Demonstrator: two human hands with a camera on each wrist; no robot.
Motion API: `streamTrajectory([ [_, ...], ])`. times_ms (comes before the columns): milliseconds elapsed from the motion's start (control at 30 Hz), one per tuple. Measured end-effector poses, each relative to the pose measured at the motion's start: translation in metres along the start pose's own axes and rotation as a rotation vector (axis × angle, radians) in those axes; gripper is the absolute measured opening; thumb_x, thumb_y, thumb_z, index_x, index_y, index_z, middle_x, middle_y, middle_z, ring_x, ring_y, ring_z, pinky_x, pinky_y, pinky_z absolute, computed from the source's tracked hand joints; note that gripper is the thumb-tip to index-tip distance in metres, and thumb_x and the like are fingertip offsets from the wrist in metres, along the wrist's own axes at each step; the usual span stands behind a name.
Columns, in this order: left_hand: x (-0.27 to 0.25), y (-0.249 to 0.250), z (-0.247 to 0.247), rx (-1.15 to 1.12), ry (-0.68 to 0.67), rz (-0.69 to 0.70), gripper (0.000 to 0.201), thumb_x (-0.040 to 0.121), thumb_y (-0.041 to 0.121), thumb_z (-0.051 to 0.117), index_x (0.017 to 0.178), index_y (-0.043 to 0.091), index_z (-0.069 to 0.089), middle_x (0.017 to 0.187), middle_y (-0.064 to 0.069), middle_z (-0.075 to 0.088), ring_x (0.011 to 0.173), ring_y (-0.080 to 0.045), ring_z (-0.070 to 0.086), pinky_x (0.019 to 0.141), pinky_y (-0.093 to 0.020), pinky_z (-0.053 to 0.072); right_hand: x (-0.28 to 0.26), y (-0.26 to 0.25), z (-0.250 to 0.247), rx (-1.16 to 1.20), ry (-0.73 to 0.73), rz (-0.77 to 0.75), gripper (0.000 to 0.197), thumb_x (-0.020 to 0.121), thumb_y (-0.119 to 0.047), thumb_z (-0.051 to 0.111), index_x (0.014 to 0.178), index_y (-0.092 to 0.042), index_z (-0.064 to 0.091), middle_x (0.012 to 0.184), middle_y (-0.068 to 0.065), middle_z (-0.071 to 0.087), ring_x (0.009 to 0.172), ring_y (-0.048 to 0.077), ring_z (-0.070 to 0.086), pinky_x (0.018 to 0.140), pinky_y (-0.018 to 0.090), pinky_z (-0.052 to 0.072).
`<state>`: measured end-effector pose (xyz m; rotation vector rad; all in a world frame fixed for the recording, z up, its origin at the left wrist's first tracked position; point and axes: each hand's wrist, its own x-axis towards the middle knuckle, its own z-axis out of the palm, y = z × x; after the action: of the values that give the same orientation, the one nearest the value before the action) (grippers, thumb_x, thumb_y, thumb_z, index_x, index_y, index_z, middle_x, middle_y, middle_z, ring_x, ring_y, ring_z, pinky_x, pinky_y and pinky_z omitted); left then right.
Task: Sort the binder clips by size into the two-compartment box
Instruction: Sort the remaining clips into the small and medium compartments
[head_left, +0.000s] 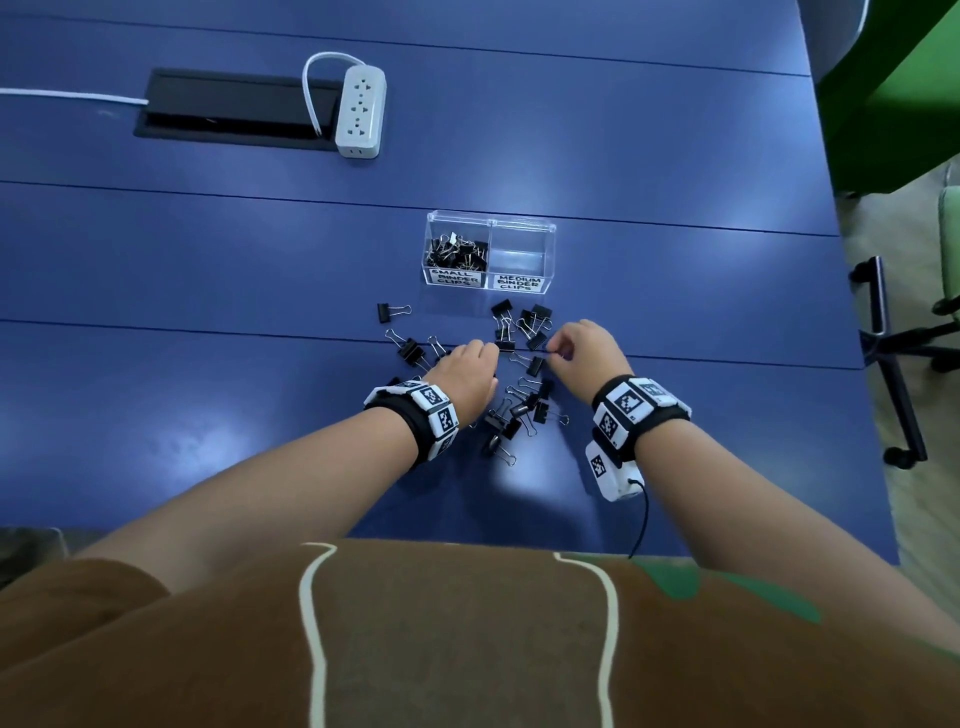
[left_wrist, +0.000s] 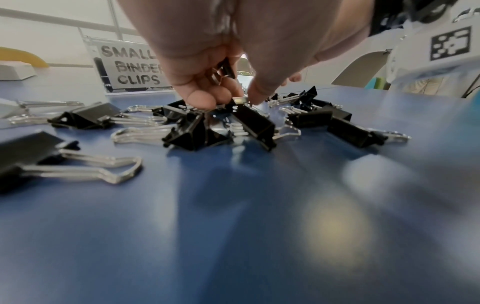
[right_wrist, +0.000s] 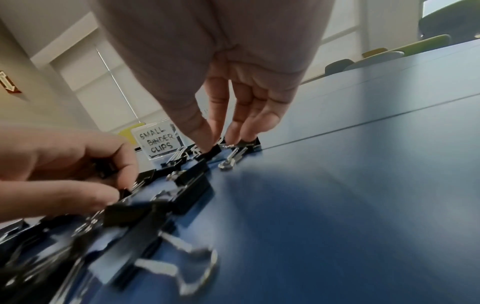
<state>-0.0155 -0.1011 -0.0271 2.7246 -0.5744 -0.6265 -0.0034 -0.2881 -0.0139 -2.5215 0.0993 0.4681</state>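
- Fingertips (right_wrist: 207, 142) of the right hand (head_left: 584, 348) reach down among black binder clips near the box, thumb and forefinger pinching one clip (right_wrist: 213, 151) on the table.
- Left hand (head_left: 467, 371) is curled, with a black clip (left_wrist: 228, 67) tucked inside its bent fingers while thumb and forefinger close on the wire handle of another clip (left_wrist: 253, 123) in the pile.
- Loose clips (head_left: 519, 410), black with silver wire handles, lie scattered on the blue table (head_left: 208, 260) between and around both hands; one clip (head_left: 392, 312) sits apart to the left.
- Just beyond the pile stands a clear two-compartment box (head_left: 548, 244).
- Its left compartment, labelled "SMALL BINDER CLIPS" (head_left: 456, 278), holds a heap of small black clips (head_left: 457, 248).
- Its right compartment, labelled "MEDIUM BINDER CLIPS" (head_left: 519, 285), shows no clips inside.
- Farther back on the table are a white power strip (head_left: 361, 111) and a black cable hatch (head_left: 234, 106).
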Motion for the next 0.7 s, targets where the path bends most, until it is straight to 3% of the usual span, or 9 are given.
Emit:
streamTrajectory([
  [67,-0.001,0.0,0.001,0.018,0.013,-0.007,0.02,0.093,0.02,0.048,0.108,0.007,0.045,0.113,-0.014,0.051,0.105,-0.03,0.051,0.091,-0.04,0.045,0.008,-0.003,-0.004,0.02,0.051,-0.006,0.015,0.083,-0.007,0.053,0.095,-0.013,0.061,0.096,0.006,0.051,0.088,0.022,0.05,0.084,0.041,0.051],
  [167,-0.003,0.0,0.002,0.035,0.022,-0.019,0.022,0.092,0.022,0.051,0.108,0.007,0.045,0.113,-0.013,0.051,0.105,-0.03,0.051,0.09,-0.04,0.044,0.016,-0.009,-0.004,-0.016,0.017,-0.049,0.04,0.084,0.001,0.05,0.118,-0.019,0.056,0.114,0.008,0.047,0.113,0.024,0.041,0.086,0.04,0.048],
  [267,-0.003,-0.001,0.002,0.06,0.013,-0.006,0.022,0.094,0.02,0.049,0.11,0.006,0.045,0.114,-0.015,0.05,0.106,-0.032,0.05,0.09,-0.041,0.043,0.02,-0.012,0.0,-0.089,-0.028,-0.095,0.052,0.081,0.005,0.047,0.123,-0.024,0.055,0.116,0.007,0.046,0.116,0.025,0.037,0.089,0.041,0.048],
  [400,-0.004,-0.004,0.002,0.079,-0.001,0.015,0.022,0.095,0.017,0.047,0.113,0.004,0.044,0.115,-0.016,0.049,0.107,-0.032,0.05,0.091,-0.041,0.044,0.012,-0.013,0.004,-0.179,-0.003,-0.059,0.035,0.082,-0.002,0.047,0.112,-0.016,0.06,0.11,0.012,0.049,0.113,0.03,0.041,0.083,0.043,0.05],
  [533,-0.004,-0.002,0.0,0.1,0.014,0.005,0.027,0.095,0.022,0.047,0.114,0.003,0.044,0.117,-0.015,0.049,0.109,-0.031,0.05,0.092,-0.039,0.044,0.009,-0.018,0.006,-0.103,0.067,-0.079,0.024,0.084,-0.005,0.047,0.098,-0.012,0.065,0.103,0.011,0.049,0.109,0.027,0.042,0.08,0.043,0.051],
  [700,-0.005,-0.005,-0.007,-0.041,0.013,-0.07,0.026,0.095,0.024,0.048,0.108,0.002,0.045,0.116,-0.016,0.05,0.108,-0.032,0.049,0.093,-0.041,0.042,0.022,-0.043,0.013,-0.041,0.053,-0.154,0.016,0.088,-0.013,0.052,0.099,-0.009,0.063,0.106,0.01,0.054,0.114,0.026,0.042,0.088,0.043,0.049],
])
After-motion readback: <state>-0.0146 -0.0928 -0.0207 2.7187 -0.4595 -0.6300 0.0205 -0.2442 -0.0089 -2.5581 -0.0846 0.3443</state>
